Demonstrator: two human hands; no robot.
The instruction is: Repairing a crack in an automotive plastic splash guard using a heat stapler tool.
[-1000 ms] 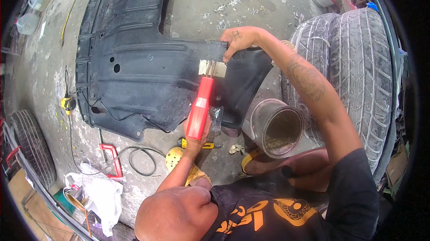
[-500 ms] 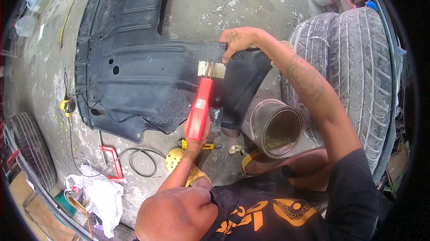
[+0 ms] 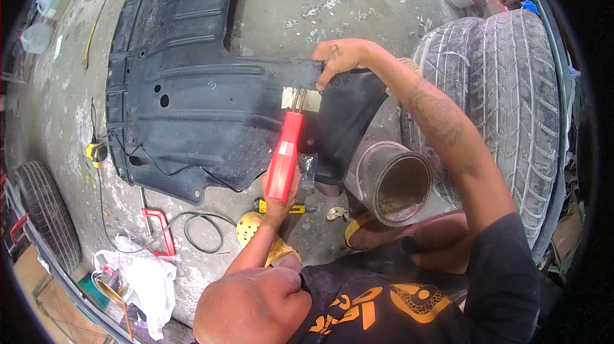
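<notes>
While the large black moulded plastic car underbody panel [image 3: 192, 101] is lying flat on the dusty concrete floor [image 3: 358, 5], the person is crouching at its near edge and working on it with both hands. Their left hand [image 3: 279, 200] is closing fully around the handle of a red, stick-shaped plastic heat tool [image 3: 285, 154], whose metal prongs are touching a small pale patch [image 3: 306, 98] on the panel. Their right hand [image 3: 339, 59] is curling over the panel's edge just beside that patch, fingers pressing down and gripping the black plastic. An open, rusty metal can [image 3: 391, 181] is standing just beside the panel's near corner, close to the person's knee. Two worn grey tyres [image 3: 505, 94] are leaning together behind the right arm. A coiled black cable [image 3: 203, 232] and a yellow disc [image 3: 248, 227] are lying near the left forearm.
</notes>
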